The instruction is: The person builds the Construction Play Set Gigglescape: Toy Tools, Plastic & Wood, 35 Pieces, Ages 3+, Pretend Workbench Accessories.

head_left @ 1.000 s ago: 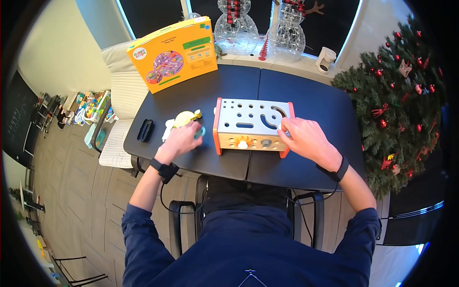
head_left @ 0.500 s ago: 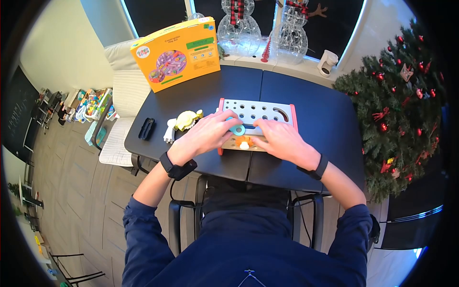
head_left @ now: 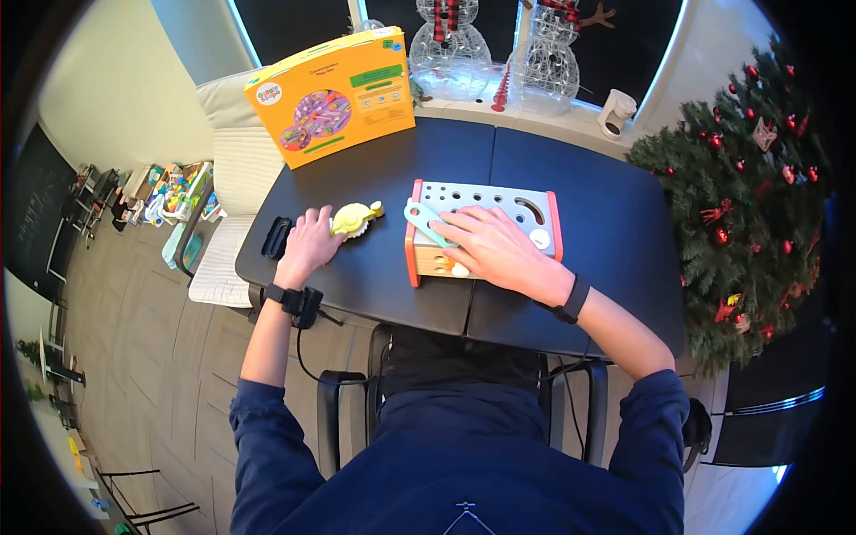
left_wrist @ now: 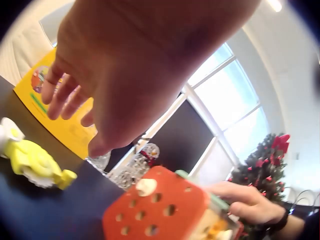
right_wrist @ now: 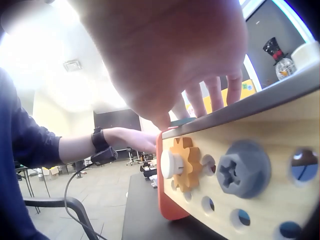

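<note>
The left hand [head_left: 310,242] hovers low over the table beside a yellow toy [head_left: 354,219], its fingers spread. In the left wrist view nothing shows in that hand [left_wrist: 120,80]; a white piece [left_wrist: 10,132] lies against the yellow toy [left_wrist: 34,162]. The right hand [head_left: 513,254] rests, fingers extended, on a teal strip [head_left: 421,219] lying slantwise on the grey top of a toy workbench [head_left: 437,193]. In the right wrist view its thumb is at the strip [right_wrist: 182,122]. An orange gear [right_wrist: 186,165] with a white knob [right_wrist: 169,164] and a grey hexagonal piece [right_wrist: 243,169] are on the wooden front.
A yellow box [head_left: 374,98] stands at the table's back left. A black tray-like item [head_left: 277,238] lies left of the left hand. A white round piece [head_left: 539,238] sits on the workbench's right top. A decorated tree [head_left: 740,223] stands right of the table.
The left hand has left the teal strip and moved left to the yellow toy. My right hand now lies over the strip, which has turned to a slant across the workbench's left top.
</note>
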Demonstrator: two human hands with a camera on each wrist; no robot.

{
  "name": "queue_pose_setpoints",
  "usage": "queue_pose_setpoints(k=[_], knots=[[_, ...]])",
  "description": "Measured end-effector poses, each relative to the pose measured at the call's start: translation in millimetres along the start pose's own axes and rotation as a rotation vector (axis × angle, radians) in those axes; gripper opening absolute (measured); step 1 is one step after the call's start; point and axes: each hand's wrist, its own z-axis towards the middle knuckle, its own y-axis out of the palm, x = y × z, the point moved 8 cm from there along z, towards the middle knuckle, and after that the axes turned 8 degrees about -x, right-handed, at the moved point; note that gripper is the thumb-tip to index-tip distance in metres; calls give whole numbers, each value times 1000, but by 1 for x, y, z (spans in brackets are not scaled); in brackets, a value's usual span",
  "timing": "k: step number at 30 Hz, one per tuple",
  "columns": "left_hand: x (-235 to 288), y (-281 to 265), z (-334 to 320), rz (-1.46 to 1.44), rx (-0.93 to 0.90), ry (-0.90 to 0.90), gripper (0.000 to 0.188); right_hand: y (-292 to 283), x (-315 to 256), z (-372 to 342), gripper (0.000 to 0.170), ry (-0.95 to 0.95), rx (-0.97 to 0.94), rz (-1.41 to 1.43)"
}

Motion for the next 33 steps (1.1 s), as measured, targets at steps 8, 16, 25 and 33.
queue_pose_setpoints(k=[8,16,25,33], knots=[[-47,52,23,-36,-122,-74,72,-3,-5,-2,41,2,-21,-31],[-54,74,72,-302,-309,-93,74,-13,-3,0,52,74,-71,112],[55,-37,56,-1019,-56,277,57,-67,22,-8,55,168,37,65],[155,-83,30,-1001,44,754,61,-95,14,8,43,122,126,-6]])
